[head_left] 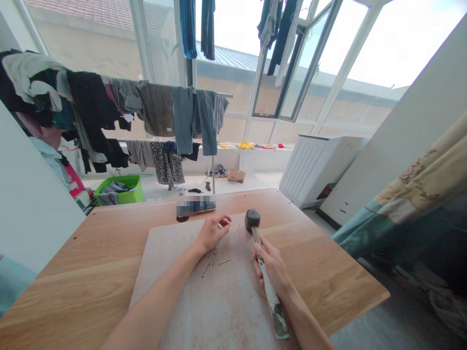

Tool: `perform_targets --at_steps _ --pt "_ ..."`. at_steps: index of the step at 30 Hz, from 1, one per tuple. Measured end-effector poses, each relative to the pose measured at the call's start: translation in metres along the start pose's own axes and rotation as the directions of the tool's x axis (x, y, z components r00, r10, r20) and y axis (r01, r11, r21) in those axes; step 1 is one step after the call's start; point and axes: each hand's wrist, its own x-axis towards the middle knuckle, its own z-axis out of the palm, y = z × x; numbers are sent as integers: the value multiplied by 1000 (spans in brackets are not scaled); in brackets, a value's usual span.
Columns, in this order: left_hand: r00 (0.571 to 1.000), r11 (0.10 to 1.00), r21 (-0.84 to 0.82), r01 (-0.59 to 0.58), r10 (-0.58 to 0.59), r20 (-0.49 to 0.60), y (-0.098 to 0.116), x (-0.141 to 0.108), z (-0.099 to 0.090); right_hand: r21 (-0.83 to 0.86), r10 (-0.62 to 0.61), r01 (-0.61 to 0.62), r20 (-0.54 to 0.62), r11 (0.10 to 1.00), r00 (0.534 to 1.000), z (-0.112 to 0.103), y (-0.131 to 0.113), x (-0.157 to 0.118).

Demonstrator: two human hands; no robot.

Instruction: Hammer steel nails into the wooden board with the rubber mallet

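Note:
My right hand is wrapped round the worn wooden handle of a mallet, whose dark head points away from me above the board. My left hand is over the board with its fingers curled and the thumb near the fingertips; whether anything is between them is too small to make out. A thin nail appears upright between my left fingers and the mallet head. Several loose nails lie by my left wrist, one nail apart from the others. Small points dot the pale board at its far left.
The board lies on a wooden table. A phone rests near the table's far edge. Beyond are a green basket of clothes, a loaded drying rack and a white cabinet. A curtain hangs at right.

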Motion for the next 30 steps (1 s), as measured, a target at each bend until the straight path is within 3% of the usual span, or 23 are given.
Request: perform_targets --at_steps 9,16,30 --pt "999 998 45 -36 35 27 6 -3 -1 23 -40 39 34 999 999 0 0 -3" --pt "1000 1000 20 -15 15 -16 2 -2 2 128 -134 112 175 985 975 5 0 -8" --pt "1000 1000 22 -21 21 -14 8 -2 1 31 -142 138 231 990 963 14 -8 -12"
